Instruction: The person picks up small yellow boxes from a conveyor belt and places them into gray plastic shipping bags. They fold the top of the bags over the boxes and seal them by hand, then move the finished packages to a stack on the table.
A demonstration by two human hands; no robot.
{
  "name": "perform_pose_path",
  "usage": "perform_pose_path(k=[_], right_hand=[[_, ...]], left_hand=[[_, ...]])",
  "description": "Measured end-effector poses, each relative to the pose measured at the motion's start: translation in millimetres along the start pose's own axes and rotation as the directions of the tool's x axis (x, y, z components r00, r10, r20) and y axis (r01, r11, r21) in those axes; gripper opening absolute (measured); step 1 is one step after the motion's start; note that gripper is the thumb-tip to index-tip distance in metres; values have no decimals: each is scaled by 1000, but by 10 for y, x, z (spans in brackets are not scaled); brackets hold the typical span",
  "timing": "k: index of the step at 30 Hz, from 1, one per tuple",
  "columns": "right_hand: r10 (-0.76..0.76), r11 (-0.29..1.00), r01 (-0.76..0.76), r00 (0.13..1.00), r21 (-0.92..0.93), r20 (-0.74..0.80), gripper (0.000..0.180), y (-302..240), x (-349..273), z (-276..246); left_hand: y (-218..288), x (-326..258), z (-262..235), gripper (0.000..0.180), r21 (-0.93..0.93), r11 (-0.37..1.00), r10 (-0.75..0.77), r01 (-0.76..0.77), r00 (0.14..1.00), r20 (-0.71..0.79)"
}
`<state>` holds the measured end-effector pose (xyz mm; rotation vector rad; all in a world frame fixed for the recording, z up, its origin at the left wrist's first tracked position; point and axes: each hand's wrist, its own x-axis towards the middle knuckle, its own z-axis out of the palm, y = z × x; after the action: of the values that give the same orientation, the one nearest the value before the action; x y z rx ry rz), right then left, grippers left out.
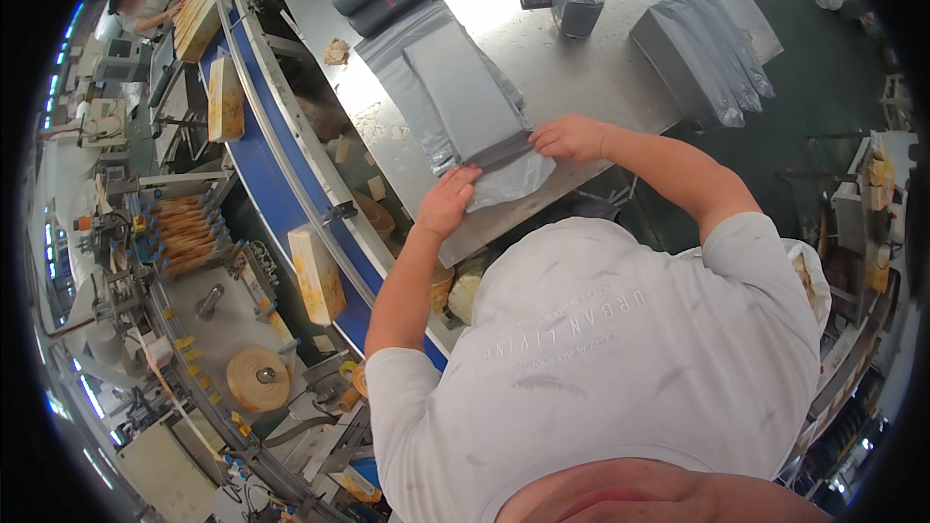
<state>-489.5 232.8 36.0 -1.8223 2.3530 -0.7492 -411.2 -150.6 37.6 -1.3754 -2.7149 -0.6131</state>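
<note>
Head view: my left hand [448, 201] and right hand [572, 138] both pinch the open flap of a flat grey plastic mailer bag [468, 102] on the steel table [601, 68]. Step: sealing. Next, I judge: press flap flat between grips.

A parcel [465, 97] lies on the table [601, 68], with both hands at its near end: the left hand [448, 201] on the flap [509, 179], the right hand [572, 138] just beside. Two more parcels [702, 58] sit farther right. A conveyor [281, 184] runs along the table's left, carrying boxes [317, 274].
</note>
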Motion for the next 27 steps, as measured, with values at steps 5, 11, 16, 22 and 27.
perform_pose_path(k=[5,11,16,22,27], right_hand=[[821,421,-600,572,680,-4,14,-18,87,279],[986,150,-729,164,668,-43,35,128,679,623],[818,567,-657,375,497,-437,58,34,744,777],[990,-45,17,136,999,42,49,-159,391,247],[994,32,144,-105,989,-17,39,-545,-924,-279]], left_hand=[[58,231,332,17,-555,474,-834,683,551,-33],[-120,617,634,19,-711,133,-991,691,73,-114],[100,898,531,45,-781,426,-897,457,323,-300],[804,956,544,68,-753,593,-629,285,747,-213],[1040,1141,218,43,-918,317,-279,239,948,151]])
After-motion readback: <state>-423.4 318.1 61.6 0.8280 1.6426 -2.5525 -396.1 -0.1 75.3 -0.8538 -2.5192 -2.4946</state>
